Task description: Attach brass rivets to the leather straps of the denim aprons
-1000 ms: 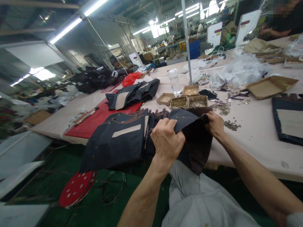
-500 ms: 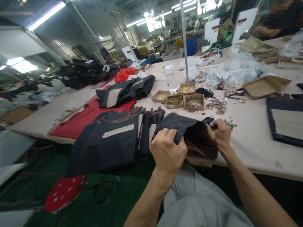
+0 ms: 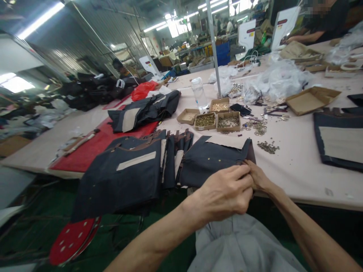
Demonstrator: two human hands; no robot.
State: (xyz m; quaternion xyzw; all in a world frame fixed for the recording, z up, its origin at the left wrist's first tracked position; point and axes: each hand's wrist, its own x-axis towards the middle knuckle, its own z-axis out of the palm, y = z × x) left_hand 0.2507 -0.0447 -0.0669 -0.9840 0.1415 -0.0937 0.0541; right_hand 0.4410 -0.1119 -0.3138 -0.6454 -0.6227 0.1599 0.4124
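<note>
A dark fabric piece (image 3: 210, 155) with a beige strip along its far edge and small brass studs lies at the table's front edge. My left hand (image 3: 231, 189) is closed at its near right corner, fingers pinched on the fabric. Right beside it, my right hand (image 3: 256, 175) grips the same corner, its fingertips partly hidden by my left hand. To the left lies a stack of dark fabric pieces (image 3: 127, 177) with brown straps, overhanging the edge. Small cardboard boxes of metal parts (image 3: 204, 121) stand behind the fabric piece.
Loose metal parts (image 3: 268, 147) lie right of the fabric. Farther back are a clear bottle (image 3: 199, 94), a metal pole (image 3: 214, 49), plastic bags (image 3: 280, 81) and an open cardboard box (image 3: 312, 100). A red stool (image 3: 70, 240) stands below left; a person works at the far right.
My left hand has moved right, across to my right hand at the corner. The fabric's raised opening has come down, and its studded face and beige strip now show.
</note>
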